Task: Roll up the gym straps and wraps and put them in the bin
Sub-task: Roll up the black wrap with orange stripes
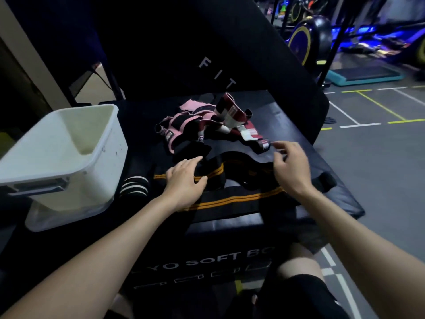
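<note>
A heap of straps and wraps lies on a black soft box (333,194). Nearest me is a black wrap with orange stripes (232,200), spread across the box's front. My left hand (186,178) rests flat on that wrap with its fingers straight. My right hand (291,168) hovers over the wrap's right part, fingers loosely curled, touching black fabric. Behind lie pink-and-black straps (181,125) and dark red and white wraps (236,118). A black wrap with white stripes (134,186) lies at the left. The white bin (69,153) stands on the left, nothing visible inside.
A black padded panel (207,54) with white letters leans behind the box. Gym machines (308,33) and a teal step platform (365,74) stand at the back right. Grey floor with white and yellow lines lies to the right. My knees show below the box.
</note>
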